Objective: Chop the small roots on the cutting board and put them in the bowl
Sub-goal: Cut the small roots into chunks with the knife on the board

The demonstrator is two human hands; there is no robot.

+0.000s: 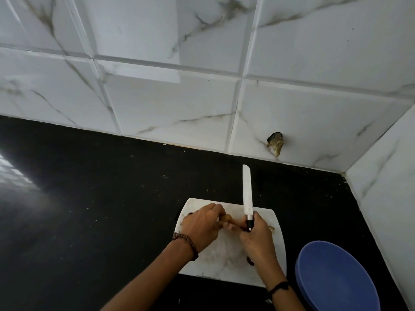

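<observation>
While left hand (202, 225) curls its fingers around a small tan root (225, 218) over the far half of the white cutting board (277, 248), right hand (258, 240) is wrapped tight around the black handle of the knife (247, 191). Blade points away toward the tiled wall (179, 104), tip past the board's far edge. Root sits between both hands, just left of the handle; can't tell if it touches the board. Other pieces on board: tan bit (271, 228) at right edge, dark bit (249, 261) by right wrist. Blue bowl (336, 277) just right of board, on black counter (112, 209). Beaded bracelet (186, 243) on left wrist, black band (279, 287) on right.
</observation>
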